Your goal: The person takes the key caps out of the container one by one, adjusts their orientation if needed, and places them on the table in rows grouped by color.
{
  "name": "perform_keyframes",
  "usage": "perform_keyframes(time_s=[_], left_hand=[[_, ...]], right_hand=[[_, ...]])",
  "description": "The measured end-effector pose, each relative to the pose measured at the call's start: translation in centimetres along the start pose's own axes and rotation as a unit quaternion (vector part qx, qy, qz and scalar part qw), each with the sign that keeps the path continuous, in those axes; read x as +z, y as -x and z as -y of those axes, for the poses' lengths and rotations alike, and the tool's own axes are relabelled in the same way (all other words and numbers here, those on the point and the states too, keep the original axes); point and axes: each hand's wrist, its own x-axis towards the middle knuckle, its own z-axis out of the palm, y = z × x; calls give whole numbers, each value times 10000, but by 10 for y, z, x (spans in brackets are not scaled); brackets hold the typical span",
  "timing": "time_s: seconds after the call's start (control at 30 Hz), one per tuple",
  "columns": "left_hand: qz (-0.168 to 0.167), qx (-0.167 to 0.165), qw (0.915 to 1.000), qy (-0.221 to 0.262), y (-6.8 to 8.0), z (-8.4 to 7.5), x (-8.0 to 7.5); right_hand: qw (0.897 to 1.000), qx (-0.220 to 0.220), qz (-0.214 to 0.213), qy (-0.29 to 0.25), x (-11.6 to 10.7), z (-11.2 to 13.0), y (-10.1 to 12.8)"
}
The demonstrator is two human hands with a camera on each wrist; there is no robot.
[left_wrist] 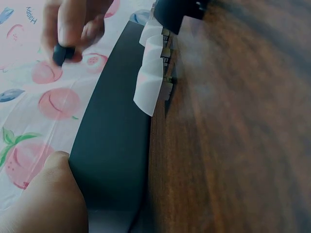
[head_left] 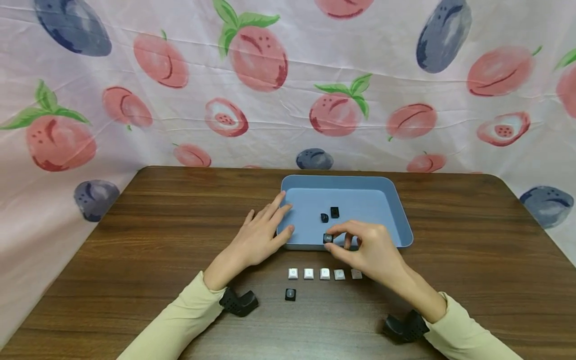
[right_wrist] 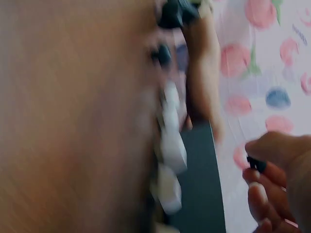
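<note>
A small black keycap (head_left: 328,238) is pinched between the thumb and index finger of my right hand (head_left: 371,247), over the front edge of a blue tray (head_left: 405,225). In the right wrist view the same dark keycap (right_wrist: 256,164) shows at the fingertips. My left hand (head_left: 256,242) rests at the tray's left side, its fingers spread and straight. Its thumb (left_wrist: 58,179) lies along the tray wall in the left wrist view. Two black pieces, one a keycap (head_left: 335,212) and one a smaller tipped piece (head_left: 324,218), lie inside the tray.
White keycaps (head_left: 308,274) stand in a row in front of the tray, with small parts under them in the left wrist view. Nearer me sits another black keycap (head_left: 290,294). Black wrist mounts (head_left: 240,302) sit close above the wooden table (head_left: 135,280). A fruit-print cloth (head_left: 270,125) hangs behind.
</note>
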Motion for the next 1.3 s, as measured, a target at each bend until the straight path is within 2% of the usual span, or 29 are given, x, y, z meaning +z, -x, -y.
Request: perform_keyframes(time_s=[0.27, 0.6, 0.73, 1.0, 1.3], left_hand=[[-36, 61, 10000, -8, 0, 0, 1], [-48, 83, 9999, -48, -3, 1, 2], [-80, 87, 9999, -52, -4, 0, 1], [-76, 70, 9999, 14, -3, 1, 1], [-103, 59, 9999, 28, 1, 3, 5]], right_hand=[[9992, 86, 244, -301, 18, 38, 33], [9946, 44, 717, -748, 29, 42, 43], [9942, 187, 880, -597, 32, 43, 44], [9961, 172, 860, 96, 37, 46, 49], [9939, 393, 964, 365, 39, 48, 52]])
